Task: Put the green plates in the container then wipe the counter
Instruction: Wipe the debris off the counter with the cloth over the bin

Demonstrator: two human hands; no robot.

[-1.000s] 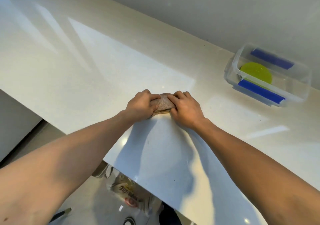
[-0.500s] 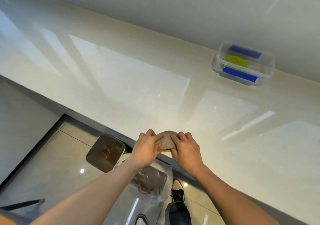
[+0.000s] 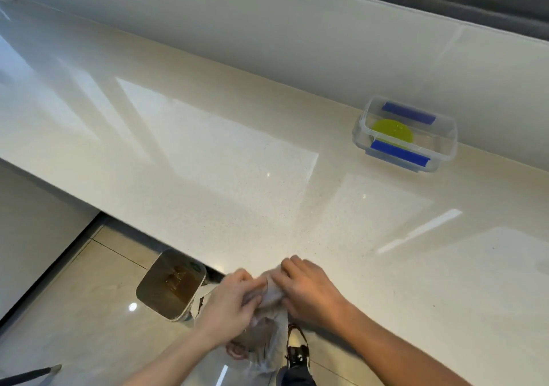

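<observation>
A green plate (image 3: 392, 130) lies inside the clear container (image 3: 450, 144) with blue clips, far right by the wall. At the counter's (image 3: 225, 183) near edge, my left hand (image 3: 230, 305) and my right hand (image 3: 309, 289) pinch a small crumpled brownish cloth (image 3: 271, 290) between them. The cloth is blurred and mostly hidden by my fingers. My left hand hangs past the edge; my right hand rests on the counter top.
Below the counter edge stand a small bin (image 3: 170, 284) and a plastic bag (image 3: 261, 347) on the tiled floor. My shoe (image 3: 297, 353) shows beside the bag. A wall and window frame run behind the counter.
Both hands have dragged the cloth toward me, from the middle of the counter to its near edge. The left hand now hangs over the edge. The view has tilted back.
</observation>
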